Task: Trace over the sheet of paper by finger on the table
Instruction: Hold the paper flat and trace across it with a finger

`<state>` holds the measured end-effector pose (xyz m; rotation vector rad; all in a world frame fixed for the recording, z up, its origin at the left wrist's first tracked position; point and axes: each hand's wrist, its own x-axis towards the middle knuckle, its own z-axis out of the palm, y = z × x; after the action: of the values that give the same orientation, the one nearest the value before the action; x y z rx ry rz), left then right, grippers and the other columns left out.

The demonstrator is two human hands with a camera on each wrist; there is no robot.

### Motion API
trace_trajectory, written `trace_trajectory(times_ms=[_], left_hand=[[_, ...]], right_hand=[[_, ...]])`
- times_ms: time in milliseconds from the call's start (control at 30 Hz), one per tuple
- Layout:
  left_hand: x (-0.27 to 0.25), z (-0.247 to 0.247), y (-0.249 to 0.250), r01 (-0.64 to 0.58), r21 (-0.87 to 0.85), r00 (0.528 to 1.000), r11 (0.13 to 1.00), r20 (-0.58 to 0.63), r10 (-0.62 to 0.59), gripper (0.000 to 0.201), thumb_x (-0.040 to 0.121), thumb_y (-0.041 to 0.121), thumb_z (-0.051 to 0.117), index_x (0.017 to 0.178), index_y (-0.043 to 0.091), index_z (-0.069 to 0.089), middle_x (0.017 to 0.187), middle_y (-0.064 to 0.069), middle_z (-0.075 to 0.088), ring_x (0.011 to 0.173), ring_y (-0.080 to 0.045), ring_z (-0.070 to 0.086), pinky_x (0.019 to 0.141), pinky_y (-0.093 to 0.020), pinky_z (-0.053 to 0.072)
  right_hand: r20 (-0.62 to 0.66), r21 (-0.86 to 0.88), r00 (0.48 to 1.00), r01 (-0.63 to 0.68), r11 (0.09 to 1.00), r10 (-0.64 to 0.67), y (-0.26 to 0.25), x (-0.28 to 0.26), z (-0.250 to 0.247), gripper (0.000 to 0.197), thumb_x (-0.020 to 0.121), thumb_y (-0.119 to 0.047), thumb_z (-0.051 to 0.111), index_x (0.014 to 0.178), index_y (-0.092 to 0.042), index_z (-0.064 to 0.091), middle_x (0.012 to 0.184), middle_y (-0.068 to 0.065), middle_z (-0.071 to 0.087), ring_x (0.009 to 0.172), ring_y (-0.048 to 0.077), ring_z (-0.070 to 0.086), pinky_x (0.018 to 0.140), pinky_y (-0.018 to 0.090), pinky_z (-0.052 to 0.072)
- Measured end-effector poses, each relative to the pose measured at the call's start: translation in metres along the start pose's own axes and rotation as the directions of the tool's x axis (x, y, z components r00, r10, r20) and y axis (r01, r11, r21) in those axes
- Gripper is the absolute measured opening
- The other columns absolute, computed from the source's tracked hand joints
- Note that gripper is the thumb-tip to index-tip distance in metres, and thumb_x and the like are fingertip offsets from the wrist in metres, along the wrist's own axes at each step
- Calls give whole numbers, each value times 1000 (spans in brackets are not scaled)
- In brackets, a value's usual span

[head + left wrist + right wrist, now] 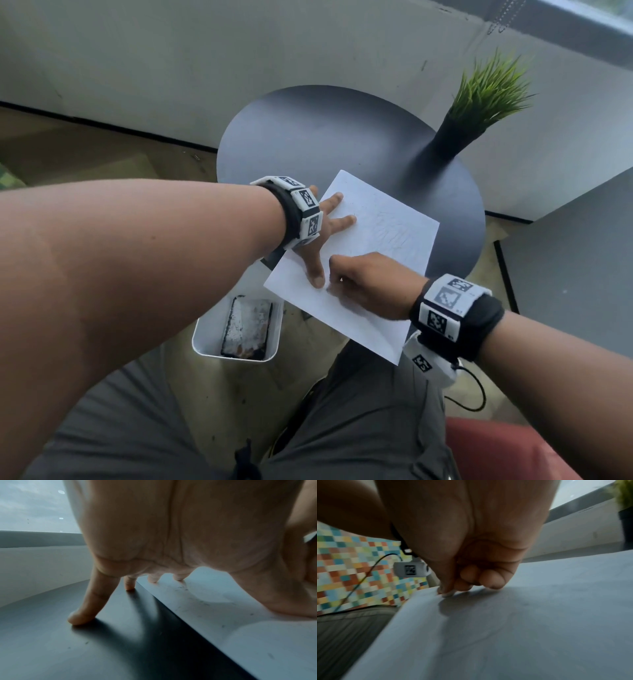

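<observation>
A white sheet of paper (387, 240) with a faint pencil drawing lies tilted on the round dark table (325, 137), its near corner hanging over the table edge. My left hand (327, 236) lies spread on the sheet's left side. In the left wrist view its two outer fingers (82, 614) stand on the bare table (85, 649), while the others and the thumb press the paper (240, 628). My right hand (363, 284) is curled, one fingertip touching the sheet just beside the left thumb. The right wrist view shows this curled right hand (471, 547) on the paper (539, 615).
A black vase with green artificial grass (459, 133) stands on the table's far right. A white bin (239, 329) holding a dark slab sits on the floor under the table's near left edge. A grey cabinet (565, 274) stands to the right, and a grey wall runs behind.
</observation>
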<state>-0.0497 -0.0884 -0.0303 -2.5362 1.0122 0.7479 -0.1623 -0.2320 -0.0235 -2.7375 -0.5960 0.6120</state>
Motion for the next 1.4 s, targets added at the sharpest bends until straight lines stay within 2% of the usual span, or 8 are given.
trace_trajectory(times_ms=[167,300,533,700,867,1033,1200,1400], left_hand=[[-2,-4,-3,-22,-81,998,996,-61,17,131,63,69,81,154,52,-13,167,-3,-20,149,-47,13,117,-60,27],[-6,2,-1,-25,-110,997,994,-74,17,104,79,62,70,157,50,3,169,0,-10,150,-40,8,118,-56,25],[-9,9,2,-16,-117,999,993,-49,10,128,60,82,72,157,47,-4,168,3,-16,152,-45,-11,116,-68,21],[-4,9,2,10,-119,1000,993,-21,-13,137,55,87,71,154,48,-15,167,4,-22,151,-43,-13,117,-67,17],[-5,9,1,7,-111,1000,994,-6,-8,143,52,89,71,154,46,-20,166,2,-26,151,-45,-15,118,-68,16],[-12,11,2,-10,-156,1000,988,-13,8,138,58,83,73,155,45,-17,165,2,-27,151,-41,-20,119,-67,13],[-21,13,0,-27,-147,1000,989,-3,27,137,60,83,72,156,44,-18,165,2,-28,151,-42,-22,114,-72,11],[-30,13,5,-9,-163,1000,987,-19,6,131,65,80,72,156,44,-15,166,4,-25,152,-38,-21,114,-71,12]], right_hand=[[-193,208,908,-334,919,373,36,16,-9,11,92,-34,56,92,-23,53,90,3,65,85,24,59,77,38,49],[-209,237,874,-390,890,439,38,25,-10,13,92,-35,55,92,-23,50,89,4,64,85,26,59,77,40,50],[-65,6,998,-20,1000,20,9,7,-2,7,91,-24,58,93,-19,54,83,3,64,77,26,56,69,36,46],[-227,136,867,-422,896,443,46,20,-19,13,91,-33,55,94,-21,51,94,6,63,87,29,58,76,38,49],[-108,5,993,-48,999,48,3,12,3,9,94,-26,52,93,-17,52,83,6,62,77,28,55,68,37,45],[-220,105,908,-342,934,357,30,27,-17,11,92,-32,54,98,-23,53,97,7,65,91,29,58,77,36,48],[-137,14,991,1,1000,1,-4,23,-1,7,91,-23,56,96,-17,55,87,3,64,79,27,57,72,39,49],[-253,174,849,-432,885,464,58,29,-23,15,89,-34,58,92,-20,56,92,4,65,88,25,59,74,36,47]])
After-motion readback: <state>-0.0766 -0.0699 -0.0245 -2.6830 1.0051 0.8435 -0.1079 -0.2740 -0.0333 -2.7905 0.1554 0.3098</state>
